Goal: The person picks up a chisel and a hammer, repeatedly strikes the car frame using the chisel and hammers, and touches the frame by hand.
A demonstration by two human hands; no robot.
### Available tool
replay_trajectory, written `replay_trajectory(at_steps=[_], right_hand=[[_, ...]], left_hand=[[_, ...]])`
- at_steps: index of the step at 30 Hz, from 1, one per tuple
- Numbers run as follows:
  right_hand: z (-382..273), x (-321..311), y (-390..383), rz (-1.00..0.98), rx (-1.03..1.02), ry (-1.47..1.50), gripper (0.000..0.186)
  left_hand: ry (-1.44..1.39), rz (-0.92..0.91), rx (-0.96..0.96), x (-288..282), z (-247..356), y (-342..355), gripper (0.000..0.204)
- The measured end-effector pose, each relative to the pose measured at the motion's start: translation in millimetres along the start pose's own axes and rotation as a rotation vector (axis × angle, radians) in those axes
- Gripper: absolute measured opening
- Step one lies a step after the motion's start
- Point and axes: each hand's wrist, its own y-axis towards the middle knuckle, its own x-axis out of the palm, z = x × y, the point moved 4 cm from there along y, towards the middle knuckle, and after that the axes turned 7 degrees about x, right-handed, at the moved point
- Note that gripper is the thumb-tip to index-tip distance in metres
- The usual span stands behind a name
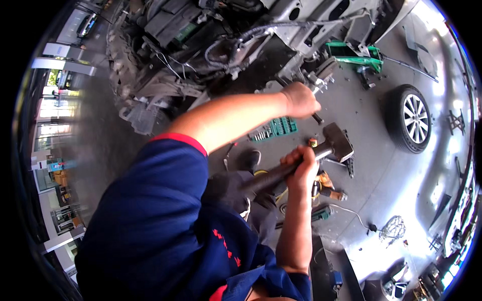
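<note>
Clasping the hammer [337, 142] close to its head, your right grip [301, 168] holds it above the floor [359, 108]; your left grip [301, 100] is closed round a dark bar [317, 119] by the car's [175, 27] near edge.

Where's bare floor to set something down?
Bare floor shows between the hammer head and the wheel, and between the wheel and the wire tangle. It's crowded below the right hand, with an orange tool and green tool, and where the left hand meets the car parts.
</note>
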Motion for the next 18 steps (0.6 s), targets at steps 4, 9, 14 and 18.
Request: replay_trajectory(at_steps=[4, 9, 14, 18], right_hand=[[-66, -28, -27, -0.204, 0.174, 0.126, 0.025], [-99, -93, -47, 0.137, -0.42, 0.46, 0.022], [-26, 2, -32, 0.065, -0.052, -0.037, 0.023], [-77, -22, -53, -0.203, 0.096, -0.043, 0.024]], left_hand=[[0.013, -0.059, -0.027, 6, -4, -5, 0.01], [-0.019, -0.097, -0.056, -2, -2, -9, 0.011], [0.003, -0.032, -0.005, -4, -9, -2, 0.012], [0.011, -0.144, -0.046, 5, -7, -9, 0.012]])
